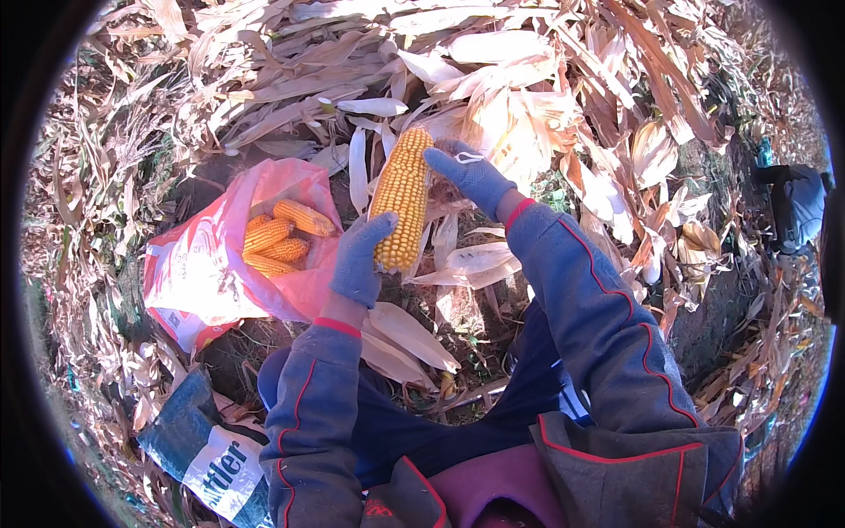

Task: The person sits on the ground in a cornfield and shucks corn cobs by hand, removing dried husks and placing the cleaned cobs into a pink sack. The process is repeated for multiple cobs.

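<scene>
Between my hands is a husked ear of corn [403, 198], long, yellow and tilted, with its kernels bare. My left hand [359, 260], in a blue-grey knit glove, is closed round its lower end, the thumb lying along the kernels. At the upper right side of the ear, my right hand [473, 179], gloved alike, presses its fingertips against it; some fingers are hidden. A small white loop [469, 157] shows on the right glove. Left of my left hand, a pink plastic sack [207, 233] lies with its mouth open, and several husked ears [268, 239] rest inside.
Dry husks and stalks [326, 62] are heaped beyond my hands. Loose pale husks [409, 334] lie between my bent legs. A dark green and white bag [189, 422] is by my left arm. At the far right is a person in dark clothing [797, 207].
</scene>
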`<state>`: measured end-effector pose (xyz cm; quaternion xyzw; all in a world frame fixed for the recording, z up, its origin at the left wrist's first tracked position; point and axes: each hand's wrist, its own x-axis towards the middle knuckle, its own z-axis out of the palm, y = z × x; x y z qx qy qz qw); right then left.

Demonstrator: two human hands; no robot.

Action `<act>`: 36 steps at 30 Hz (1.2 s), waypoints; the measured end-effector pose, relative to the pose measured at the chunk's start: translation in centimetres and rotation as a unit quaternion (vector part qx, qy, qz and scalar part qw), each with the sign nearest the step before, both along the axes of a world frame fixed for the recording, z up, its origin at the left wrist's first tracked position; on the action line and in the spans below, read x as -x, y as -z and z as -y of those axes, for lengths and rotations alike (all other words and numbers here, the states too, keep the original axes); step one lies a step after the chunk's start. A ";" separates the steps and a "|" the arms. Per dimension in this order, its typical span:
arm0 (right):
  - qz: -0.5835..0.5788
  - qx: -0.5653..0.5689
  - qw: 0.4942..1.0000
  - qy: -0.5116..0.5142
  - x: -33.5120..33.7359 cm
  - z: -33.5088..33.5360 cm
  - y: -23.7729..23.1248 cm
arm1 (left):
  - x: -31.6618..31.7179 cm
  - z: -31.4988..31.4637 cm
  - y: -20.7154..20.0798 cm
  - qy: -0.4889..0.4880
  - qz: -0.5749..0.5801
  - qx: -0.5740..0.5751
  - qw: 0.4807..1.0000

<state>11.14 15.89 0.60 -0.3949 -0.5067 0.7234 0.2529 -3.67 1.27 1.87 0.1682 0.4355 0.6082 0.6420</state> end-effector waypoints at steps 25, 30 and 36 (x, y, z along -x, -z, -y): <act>-0.117 0.173 0.974 -0.084 1.0 3.9 -0.4 | -1.1 -0.5 -0.3 -0.099 -0.716 -0.081 0.686; -0.201 0.181 0.962 -0.030 1.1 4.5 0.8 | -0.5 -1.4 1.6 -0.141 -0.491 -0.068 0.857; -0.144 0.149 0.978 -0.040 1.1 5.1 0.6 | 0.6 -1.7 3.3 -0.210 -0.367 0.003 0.906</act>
